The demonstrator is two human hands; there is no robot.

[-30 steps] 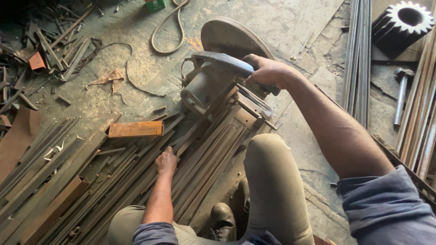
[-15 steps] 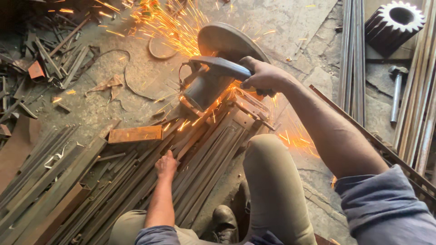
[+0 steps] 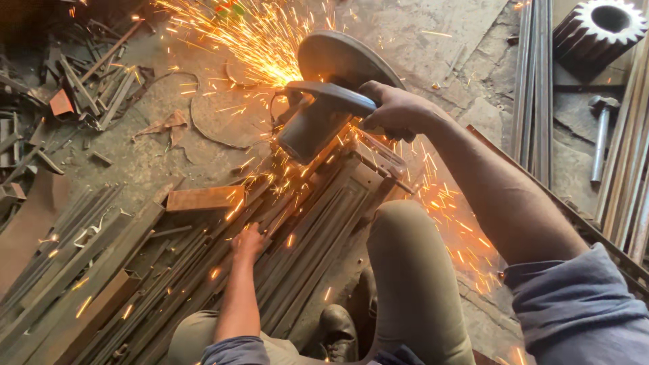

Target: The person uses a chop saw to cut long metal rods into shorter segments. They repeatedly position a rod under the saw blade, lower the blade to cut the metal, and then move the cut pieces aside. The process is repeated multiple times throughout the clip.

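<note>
My right hand [image 3: 395, 111] grips the handle of a grey chop saw [image 3: 318, 115], whose round blade guard [image 3: 341, 61] is lowered onto a bundle of long steel bars [image 3: 318, 223]. Bright orange sparks [image 3: 250, 40] fly up and to the left from the cut, and more scatter to the right. My left hand [image 3: 248, 242] presses flat on the bars further down their length, fingers spread, holding nothing. My knee [image 3: 405, 230] and a dark shoe [image 3: 338, 324] sit beside the bundle.
A short rusty block [image 3: 203, 199] lies on the bars at left. Scrap metal offcuts [image 3: 81, 81] pile at the upper left. Long rods [image 3: 534, 88] and a hammer [image 3: 600, 135] lie at right, with a large toothed gear [image 3: 605, 27] in the top right corner.
The saw has come down onto the bars and cutting has started. Sparks, absent a second ago, now spray widely. My left hand has stayed on the bars.
</note>
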